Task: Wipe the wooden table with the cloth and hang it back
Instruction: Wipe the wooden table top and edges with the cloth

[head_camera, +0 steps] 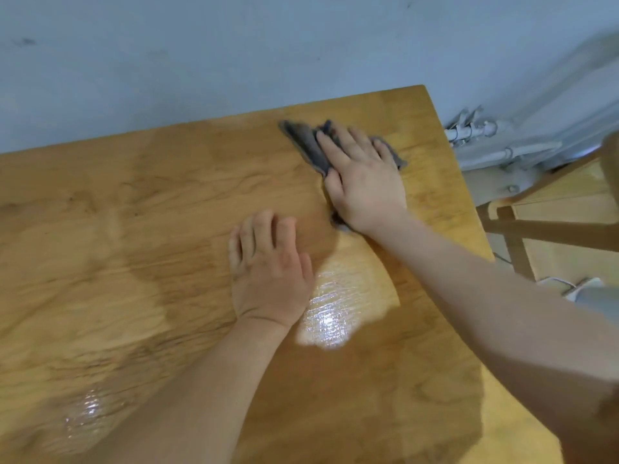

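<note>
The left hand [268, 272] lies flat and open on the wooden tabletop [134, 229], holding nothing, and I think it should stay there to keep the body steady. Farther away, near the far right corner, the right hand [361, 175] presses flat on the cloth [308, 142]. The cloth is gray and crumpled, and long, firm pushes would clean best.

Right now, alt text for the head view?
The right hand presses a grey cloth flat on the wooden table near its far right corner. The left hand rests palm-down beside it, empty; wet streaks shine nearby.
</note>
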`<state>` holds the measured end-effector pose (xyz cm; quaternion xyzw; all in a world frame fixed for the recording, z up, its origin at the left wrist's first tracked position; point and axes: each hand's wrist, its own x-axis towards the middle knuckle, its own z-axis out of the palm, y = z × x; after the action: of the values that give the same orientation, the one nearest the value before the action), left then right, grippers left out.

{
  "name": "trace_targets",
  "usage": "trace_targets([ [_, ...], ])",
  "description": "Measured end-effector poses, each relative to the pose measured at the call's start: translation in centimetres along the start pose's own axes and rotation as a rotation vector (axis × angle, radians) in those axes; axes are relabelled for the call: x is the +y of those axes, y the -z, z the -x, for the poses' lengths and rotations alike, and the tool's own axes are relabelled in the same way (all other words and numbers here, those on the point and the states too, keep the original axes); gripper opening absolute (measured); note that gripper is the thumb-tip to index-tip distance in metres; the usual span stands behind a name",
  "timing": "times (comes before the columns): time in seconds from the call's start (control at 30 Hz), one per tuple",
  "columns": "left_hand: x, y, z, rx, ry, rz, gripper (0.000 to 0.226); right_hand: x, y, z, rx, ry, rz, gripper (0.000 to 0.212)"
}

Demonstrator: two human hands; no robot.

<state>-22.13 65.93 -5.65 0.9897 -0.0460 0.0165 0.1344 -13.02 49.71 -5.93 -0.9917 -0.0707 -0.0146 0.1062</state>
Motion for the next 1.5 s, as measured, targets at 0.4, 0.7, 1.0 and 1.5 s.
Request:
trace_targets([
  [0.4,0.0,0.2,-0.3,0.019,-0.002,0.027,0.034,-1.4,3.6,19.1,-0.149,0.182,-0.045,0.047],
  [0.7,0.0,0.3,-0.1,-0.036,0.013,0.008,0.037,3.6,1.8,4.6,-0.065,0.204,0.061,0.047],
  [1.0,-0.1,0.0,-0.2,-0.027,0.019,-0.007,0.037,5.3,1.0,-8.6,0.031,-0.134,0.047,0.050],
  [1.5,0.9,0.4,0.1,-0.028,-0.200,0.026,0.039,4.4,2.4,18.1,-0.159,0.464,-0.117,0.047],
])
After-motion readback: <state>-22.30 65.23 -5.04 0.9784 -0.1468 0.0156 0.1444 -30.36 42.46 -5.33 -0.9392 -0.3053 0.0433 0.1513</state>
